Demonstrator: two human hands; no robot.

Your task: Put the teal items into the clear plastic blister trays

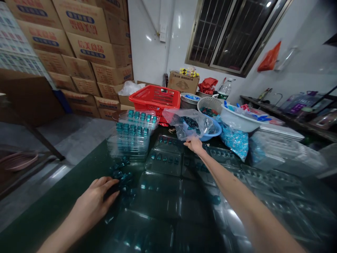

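Note:
My left hand [93, 202] lies flat on the dark green table [60, 200], fingers stretched toward a small heap of teal plastic pieces [123, 177]. My right hand [194, 144] reaches far forward, its fingers closed on the edge of a clear plastic bag [189, 123] with dark teal pieces that sits in a blue bowl [214, 131]. Clear blister trays [164, 160], some with teal pieces in their pockets, cover the table between my arms. A stack of filled trays [134, 135] stands left of the bag.
A red basket [155, 98], a white mesh basket [209, 103], a white basin [237, 121] and a bag of light blue pieces [235, 140] stand at the back. Empty tray stacks [279, 151] are at right. Cardboard boxes [86, 49] tower at left.

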